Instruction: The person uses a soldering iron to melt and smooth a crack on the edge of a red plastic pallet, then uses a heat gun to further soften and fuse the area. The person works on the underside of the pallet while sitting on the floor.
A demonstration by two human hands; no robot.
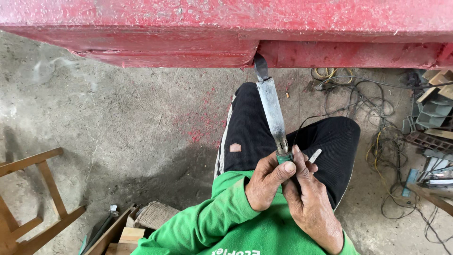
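Observation:
Both my hands grip the green handle end of a long grey metal tool [272, 107]. Its dark tip points up into a seam on the underside of a red painted metal body [188, 33]. My left hand [267, 181] wraps the handle from the left, thumb on top. My right hand [309, 198] closes around it from the right, with a small white stick [314, 155] poking out between its fingers. My knees in black trousers [250, 132] are below the tool. I wear a green long-sleeved top [222, 226].
Red paint flakes [200, 127] dot the concrete floor. Tangled cables [377, 113] and metal scraps [432, 118] lie at the right. A wooden frame [33, 208] stands at the left, and a wooden box with blocks [127, 231] sits at the bottom left.

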